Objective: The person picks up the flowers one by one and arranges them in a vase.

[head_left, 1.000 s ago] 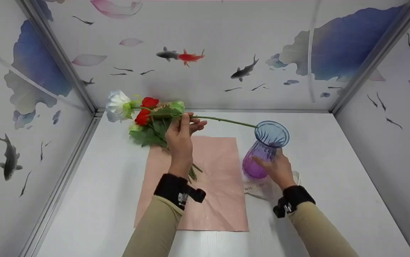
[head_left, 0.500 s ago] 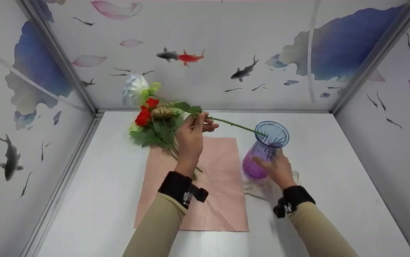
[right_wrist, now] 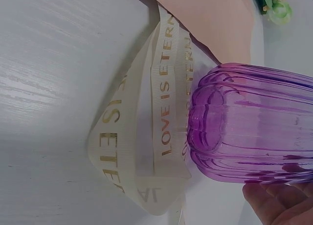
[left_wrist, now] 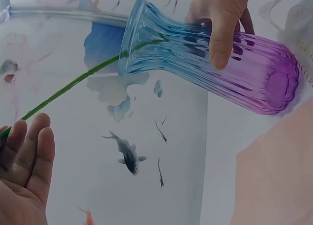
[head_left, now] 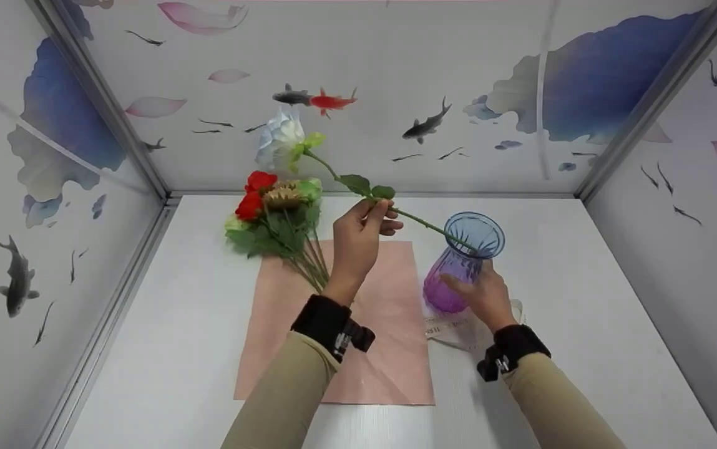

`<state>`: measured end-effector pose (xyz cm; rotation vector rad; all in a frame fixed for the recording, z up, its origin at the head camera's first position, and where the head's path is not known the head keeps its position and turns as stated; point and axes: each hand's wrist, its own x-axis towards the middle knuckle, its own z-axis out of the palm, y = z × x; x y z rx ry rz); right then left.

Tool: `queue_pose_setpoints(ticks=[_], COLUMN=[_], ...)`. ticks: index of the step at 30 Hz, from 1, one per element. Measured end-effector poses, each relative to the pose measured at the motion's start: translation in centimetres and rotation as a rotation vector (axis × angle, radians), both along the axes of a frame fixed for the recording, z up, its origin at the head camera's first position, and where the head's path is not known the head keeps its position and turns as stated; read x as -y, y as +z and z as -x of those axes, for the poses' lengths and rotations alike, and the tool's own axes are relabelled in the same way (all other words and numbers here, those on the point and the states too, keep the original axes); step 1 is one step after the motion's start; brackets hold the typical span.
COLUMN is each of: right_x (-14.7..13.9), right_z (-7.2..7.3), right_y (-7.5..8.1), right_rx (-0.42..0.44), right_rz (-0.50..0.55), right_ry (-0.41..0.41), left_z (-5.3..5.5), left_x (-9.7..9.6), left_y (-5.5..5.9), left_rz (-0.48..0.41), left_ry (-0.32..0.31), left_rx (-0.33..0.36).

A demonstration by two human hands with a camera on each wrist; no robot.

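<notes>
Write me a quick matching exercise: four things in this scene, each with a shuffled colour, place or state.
1. White flower
2. Vase
3. Sheet
4. Ribbon

A. Cream with gold lettering
B. Blue and purple, held by the right hand
C. Pink, lying on the table
D. Pinched by the left hand

Pairs: 1-D; 2-B; 3-C; 4-A

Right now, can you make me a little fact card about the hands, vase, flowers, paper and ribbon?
Left hand: pinches the stem of a white flower
Stem end: inside the mouth of the vase
Right hand: holds the vase
Vase colors: blue top, purple bottom
Other flowers: red, brown and pale green, with stems over the paper
Paper: pink, spread on the white table
Ribbon: cream with gold letters, by the vase's bottom
</notes>
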<state>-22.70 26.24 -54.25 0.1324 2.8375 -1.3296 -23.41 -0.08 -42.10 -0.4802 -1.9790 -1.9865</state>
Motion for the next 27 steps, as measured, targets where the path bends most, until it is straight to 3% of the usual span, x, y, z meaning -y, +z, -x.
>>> queue_pose_setpoints(ticks=[12,20,27], right_x=[0.0,0.0,0.0], right_z=[0.1,0.0,0.1], right_y=[0.0,0.0,0.0], right_rx=[-0.003,0.004,0.016], right_rz=[-0.014,-0.014,-0.024], right_ry=[-0.004,-0.006,-0.017], left_z=[0.2,0.3,0.4], left_x=[-1.1,-2.0,-2.8], left_y=[0.2,0.5,0.3], left_rz=[0.069,0.112,0.158], left_ry=[-0.051,-0.082,-0.107], left_rx=[0.040,0.102,0.102])
